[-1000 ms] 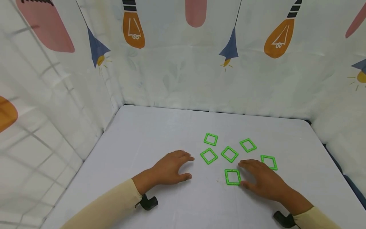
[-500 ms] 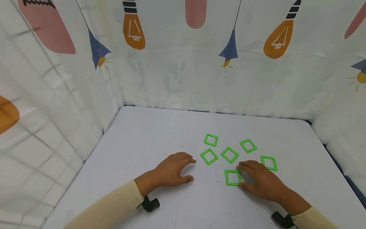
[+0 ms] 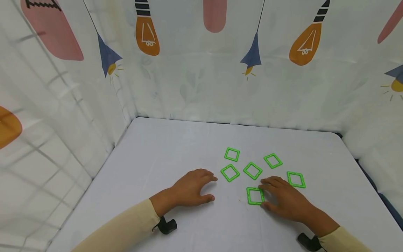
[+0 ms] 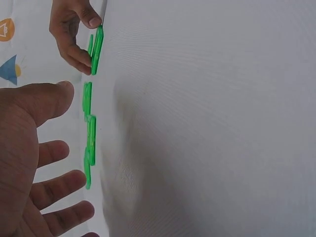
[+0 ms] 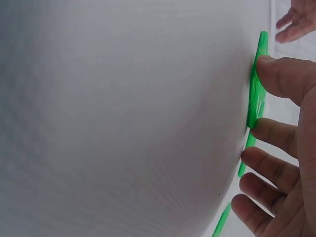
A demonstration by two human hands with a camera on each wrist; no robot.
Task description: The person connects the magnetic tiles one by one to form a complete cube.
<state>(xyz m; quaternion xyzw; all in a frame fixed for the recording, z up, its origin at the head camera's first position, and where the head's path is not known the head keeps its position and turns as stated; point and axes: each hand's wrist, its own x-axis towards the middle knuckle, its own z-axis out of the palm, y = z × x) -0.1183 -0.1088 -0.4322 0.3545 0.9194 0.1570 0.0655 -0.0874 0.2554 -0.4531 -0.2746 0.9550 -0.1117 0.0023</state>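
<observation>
Green plastic square frames, six on the white table (image 3: 163, 147). R hand (image 3: 288, 201) has thumb + forefinger pinching the nearest frame (image 3: 255, 195), which lies flat, front centre.

Risk, imo: frame is thin and flush w/ the table, so the grip could slip, or it skids into the centre frame (image 3: 252, 170) just beyond.

L hand (image 3: 190, 189) palm-down, fingers spread and relaxed, holding nothing, near the left frame (image 3: 230, 172). Hands apart.

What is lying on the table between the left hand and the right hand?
In the head view, mostly bare white tablecloth separates the left hand from the right hand; only the nearest green square frame, which the right hand touches, lies there.
</observation>
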